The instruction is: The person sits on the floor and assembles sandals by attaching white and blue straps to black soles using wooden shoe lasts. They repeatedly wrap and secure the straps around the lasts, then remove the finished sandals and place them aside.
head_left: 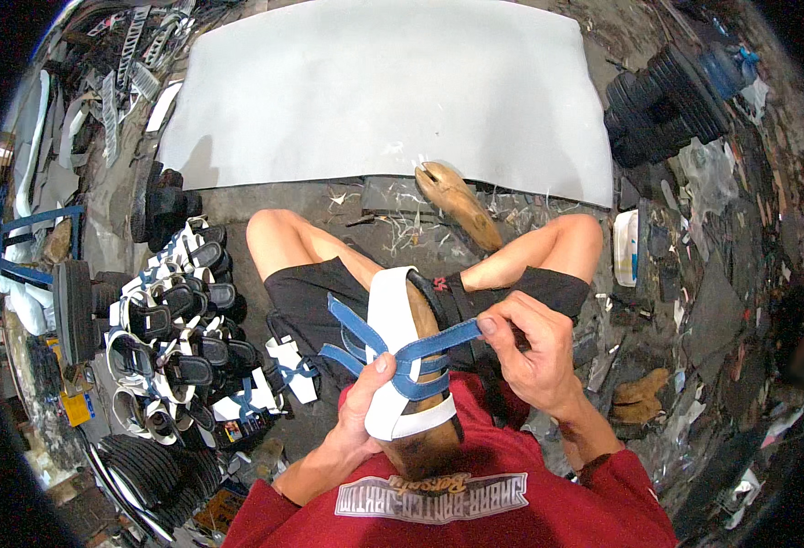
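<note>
A white sandal upper [390, 315] with blue straps is fitted over a brown wooden shoe last [420, 452], which rests upright against my lap and red shirt. My left hand [356, 418] grips the side of the upper, its thumb pressed near where the straps cross. With thumb and fingertips, my right hand [537, 356] pinches the end of a blue strap [443, 339] and holds it stretched out to the right. Two other blue strap ends stick out loose to the left. The fingers of my left hand behind the last are hidden.
Rows of white-and-black sandals [183, 370] lie at left beside a black sole stack [73, 310]. Ahead is a large white sheet [375, 91], with another wooden last [457, 203] at its near edge. Black soles [662, 105] are stacked at far right. Scraps litter the floor.
</note>
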Action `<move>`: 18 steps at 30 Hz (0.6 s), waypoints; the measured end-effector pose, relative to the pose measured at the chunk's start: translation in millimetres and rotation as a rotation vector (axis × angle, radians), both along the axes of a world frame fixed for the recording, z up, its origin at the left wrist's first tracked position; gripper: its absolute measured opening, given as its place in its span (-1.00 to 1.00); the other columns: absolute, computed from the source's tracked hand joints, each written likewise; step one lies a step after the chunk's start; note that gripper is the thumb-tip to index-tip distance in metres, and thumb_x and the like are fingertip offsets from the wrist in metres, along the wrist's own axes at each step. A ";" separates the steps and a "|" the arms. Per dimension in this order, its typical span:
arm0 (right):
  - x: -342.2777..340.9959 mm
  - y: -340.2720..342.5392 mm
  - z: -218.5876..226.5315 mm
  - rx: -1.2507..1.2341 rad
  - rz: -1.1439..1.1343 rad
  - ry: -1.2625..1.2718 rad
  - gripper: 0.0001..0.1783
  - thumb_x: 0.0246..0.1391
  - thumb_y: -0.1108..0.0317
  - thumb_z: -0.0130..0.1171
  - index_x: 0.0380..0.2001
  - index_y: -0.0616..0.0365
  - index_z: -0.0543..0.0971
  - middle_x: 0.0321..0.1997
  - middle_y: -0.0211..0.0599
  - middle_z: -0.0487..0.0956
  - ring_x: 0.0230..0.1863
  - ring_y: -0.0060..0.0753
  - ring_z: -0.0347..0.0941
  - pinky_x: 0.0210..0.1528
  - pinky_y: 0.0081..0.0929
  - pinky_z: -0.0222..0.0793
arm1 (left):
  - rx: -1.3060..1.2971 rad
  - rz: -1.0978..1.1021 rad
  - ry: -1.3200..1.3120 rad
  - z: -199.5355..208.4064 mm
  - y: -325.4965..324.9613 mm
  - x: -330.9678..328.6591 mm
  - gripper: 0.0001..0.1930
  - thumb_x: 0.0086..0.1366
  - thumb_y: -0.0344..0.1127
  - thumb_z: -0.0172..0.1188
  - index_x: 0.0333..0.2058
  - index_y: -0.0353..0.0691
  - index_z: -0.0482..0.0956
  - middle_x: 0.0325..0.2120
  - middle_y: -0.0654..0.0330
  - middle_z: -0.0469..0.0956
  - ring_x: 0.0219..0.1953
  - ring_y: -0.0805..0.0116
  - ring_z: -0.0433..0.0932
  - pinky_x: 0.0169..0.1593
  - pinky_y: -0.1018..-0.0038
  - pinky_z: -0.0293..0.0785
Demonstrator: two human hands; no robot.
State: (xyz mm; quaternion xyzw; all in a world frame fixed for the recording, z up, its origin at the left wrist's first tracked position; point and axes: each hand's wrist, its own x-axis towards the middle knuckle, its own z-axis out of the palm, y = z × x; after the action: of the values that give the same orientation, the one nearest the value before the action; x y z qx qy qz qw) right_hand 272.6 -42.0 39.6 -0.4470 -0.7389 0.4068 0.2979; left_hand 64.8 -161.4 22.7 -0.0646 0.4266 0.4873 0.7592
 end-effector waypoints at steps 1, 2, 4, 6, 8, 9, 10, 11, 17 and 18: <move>-1.2 -1.0 -8.8 -0.041 -0.006 0.032 -0.83 0.34 0.38 0.32 -0.30 0.30 0.67 -0.41 -0.12 0.60 -0.44 -0.15 0.55 -0.36 -0.27 0.43 | 0.051 0.008 -0.087 -7.6 -0.9 -1.1 -0.23 0.45 0.14 0.31 0.34 -0.41 0.41 0.12 -0.07 0.65 0.13 0.10 0.69 0.27 0.14 0.63; -2.6 -2.2 -14.0 -0.082 -0.013 0.064 -0.81 0.35 0.37 0.31 -0.30 0.30 0.67 -0.40 -0.12 0.60 -0.43 -0.18 0.55 -0.35 -0.28 0.43 | 0.101 0.016 -0.174 -22.7 -3.5 -3.6 -0.20 0.43 0.15 0.32 0.35 -0.42 0.38 0.13 -0.08 0.64 0.15 0.08 0.68 0.28 0.13 0.62; -8.1 -8.8 -20.7 -0.142 -0.029 0.092 -0.80 0.37 0.35 0.29 -0.27 0.30 0.67 -0.39 -0.12 0.61 -0.40 -0.23 0.56 -0.31 -0.31 0.43 | 0.168 0.023 -0.266 -34.6 -6.4 -4.7 -0.15 0.41 0.16 0.34 0.38 -0.43 0.35 0.15 -0.10 0.63 0.16 0.06 0.67 0.29 0.11 0.61; -14.0 -16.0 -30.8 -0.124 -0.061 0.157 -0.80 0.38 0.35 0.29 -0.27 0.31 0.67 -0.39 -0.13 0.61 -0.41 -0.24 0.55 -0.31 -0.33 0.43 | 0.198 0.010 -0.281 -37.0 -7.7 -4.8 -0.12 0.40 0.17 0.35 0.40 -0.44 0.31 0.16 -0.11 0.62 0.17 0.04 0.67 0.30 0.11 0.61; -18.3 -18.4 -42.3 -0.171 -0.057 0.220 -0.78 0.39 0.35 0.28 -0.29 0.32 0.65 -0.40 -0.16 0.58 -0.39 -0.28 0.53 -0.31 -0.35 0.42 | 0.188 -0.012 -0.358 -45.6 -8.9 -4.4 -0.11 0.39 0.18 0.36 0.40 -0.44 0.31 0.16 -0.12 0.62 0.16 0.02 0.68 0.29 0.09 0.62; -20.9 -18.4 -44.4 -0.215 -0.054 0.253 -0.77 0.40 0.35 0.28 -0.31 0.32 0.65 -0.41 -0.18 0.57 -0.38 -0.30 0.52 -0.31 -0.35 0.42 | 0.187 -0.023 -0.396 -50.0 -8.2 -3.7 -0.11 0.39 0.18 0.36 0.40 -0.44 0.31 0.16 -0.13 0.62 0.15 0.01 0.68 0.29 0.08 0.62; -22.3 -18.3 -47.8 -0.260 -0.050 0.286 -0.76 0.40 0.35 0.27 -0.32 0.33 0.64 -0.42 -0.20 0.55 -0.37 -0.32 0.52 -0.30 -0.34 0.42 | 0.186 -0.018 -0.393 -52.9 -7.9 -2.9 -0.10 0.38 0.19 0.36 0.40 -0.44 0.31 0.16 -0.13 0.62 0.14 0.00 0.69 0.28 0.07 0.62; -18.2 -21.0 -57.0 -0.363 0.040 0.310 -0.76 0.47 0.26 0.24 -0.13 0.27 0.59 -0.26 -0.29 0.54 -0.26 -0.45 0.50 -0.25 -0.36 0.45 | 0.185 -0.013 -0.390 -55.4 -7.6 -1.9 -0.08 0.37 0.20 0.37 0.40 -0.44 0.31 0.16 -0.14 0.62 0.13 0.00 0.69 0.28 0.07 0.62; -21.9 -39.6 -81.9 -1.176 0.207 0.871 -0.25 0.45 -0.20 0.16 0.40 0.04 0.21 0.34 -0.23 0.36 0.34 -0.44 0.33 0.33 -0.38 0.38 | 0.254 -0.074 -0.639 -68.5 -11.7 4.3 -0.10 0.37 0.18 0.36 0.39 -0.45 0.32 0.20 -0.18 0.59 0.17 -0.08 0.66 0.34 -0.01 0.56; -21.3 -39.8 -86.4 -1.200 0.222 0.882 -0.19 0.42 -0.19 0.21 0.45 0.04 0.18 0.39 -0.22 0.34 0.42 -0.40 0.28 0.41 -0.35 0.31 | 0.242 -0.092 -0.610 -67.4 -11.3 3.9 -0.11 0.37 0.18 0.36 0.39 -0.45 0.33 0.20 -0.18 0.59 0.19 -0.08 0.65 0.34 0.01 0.55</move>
State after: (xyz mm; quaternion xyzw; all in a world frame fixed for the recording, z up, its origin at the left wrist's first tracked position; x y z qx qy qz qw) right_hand 251.3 -81.8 -46.8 -0.2509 -0.2432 0.9086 0.2288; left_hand 68.7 -172.7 -44.8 -0.0977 0.1212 0.4578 0.8753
